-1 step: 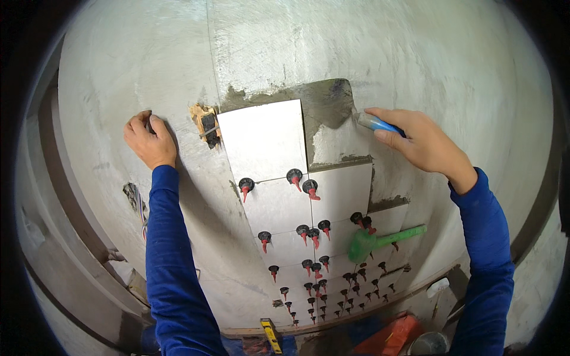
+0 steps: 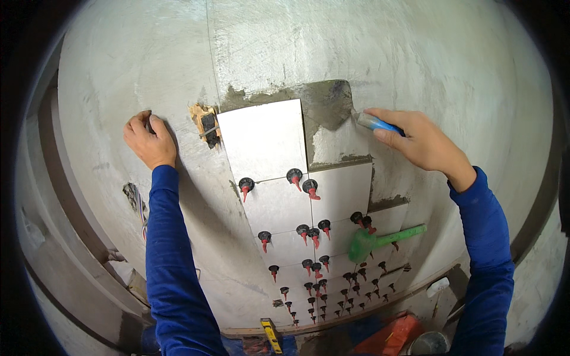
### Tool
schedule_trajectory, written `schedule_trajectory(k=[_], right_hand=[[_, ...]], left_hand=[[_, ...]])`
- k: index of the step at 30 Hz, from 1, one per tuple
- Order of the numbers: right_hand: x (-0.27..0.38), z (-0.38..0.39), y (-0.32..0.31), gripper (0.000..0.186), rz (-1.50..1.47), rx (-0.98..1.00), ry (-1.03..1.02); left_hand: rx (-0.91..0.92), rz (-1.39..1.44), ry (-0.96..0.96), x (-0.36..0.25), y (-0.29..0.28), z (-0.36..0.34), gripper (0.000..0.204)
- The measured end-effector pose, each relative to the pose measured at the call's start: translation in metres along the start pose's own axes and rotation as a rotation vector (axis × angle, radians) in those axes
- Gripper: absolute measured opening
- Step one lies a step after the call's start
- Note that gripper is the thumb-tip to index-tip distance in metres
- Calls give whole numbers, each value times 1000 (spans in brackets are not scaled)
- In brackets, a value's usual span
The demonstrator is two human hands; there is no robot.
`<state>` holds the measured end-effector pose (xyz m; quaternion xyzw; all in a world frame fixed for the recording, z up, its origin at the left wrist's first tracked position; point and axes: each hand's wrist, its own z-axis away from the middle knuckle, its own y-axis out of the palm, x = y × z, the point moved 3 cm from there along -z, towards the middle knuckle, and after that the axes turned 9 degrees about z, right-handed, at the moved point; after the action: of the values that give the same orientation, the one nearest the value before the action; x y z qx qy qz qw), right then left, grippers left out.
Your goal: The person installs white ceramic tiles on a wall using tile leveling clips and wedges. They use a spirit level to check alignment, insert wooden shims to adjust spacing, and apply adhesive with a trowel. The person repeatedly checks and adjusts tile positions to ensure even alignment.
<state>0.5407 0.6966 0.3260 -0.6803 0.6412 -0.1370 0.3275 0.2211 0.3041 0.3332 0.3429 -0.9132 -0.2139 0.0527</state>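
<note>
My right hand (image 2: 418,139) grips a trowel by its blue handle (image 2: 380,123). Its mortar-smeared blade (image 2: 329,107) lies against the wall, right of the topmost white tile (image 2: 263,139), over a patch of grey mortar. My left hand (image 2: 150,141) rests near the bare wall on the left, thumb and fingers pinched around a small dark thing I cannot make out. Between that hand and the tile is a rough wall hole with a dark box (image 2: 209,127). Black levelling clips with red levers (image 2: 294,178) sit along the tile joints below.
A green mallet (image 2: 362,244) sits against the lower tiles. Wires come out of a wall hole (image 2: 138,204) beside my left forearm. Down at the bottom are a yellow spirit level (image 2: 271,336), a red-orange object (image 2: 389,338) and a bucket (image 2: 428,344).
The trowel blade has tilted very slightly and looks lighter. Both hands keep almost the same place.
</note>
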Motion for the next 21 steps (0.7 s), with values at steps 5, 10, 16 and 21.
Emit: schedule_trajectory(k=[5, 10, 16, 21], right_hand=[[-15, 1, 2, 52, -339, 304, 403], [-24, -11, 1, 52, -487, 375, 471], [-33, -18, 3, 47, -618, 440, 474], [-36, -20, 2, 40, -653, 479, 490]], left_hand=[[-5, -13, -5, 1, 0, 0, 21], [-10, -4, 7, 1, 3, -3, 21], [0, -6, -15, 2, 3, -2, 22], [7, 3, -14, 4, 4, -2, 22]])
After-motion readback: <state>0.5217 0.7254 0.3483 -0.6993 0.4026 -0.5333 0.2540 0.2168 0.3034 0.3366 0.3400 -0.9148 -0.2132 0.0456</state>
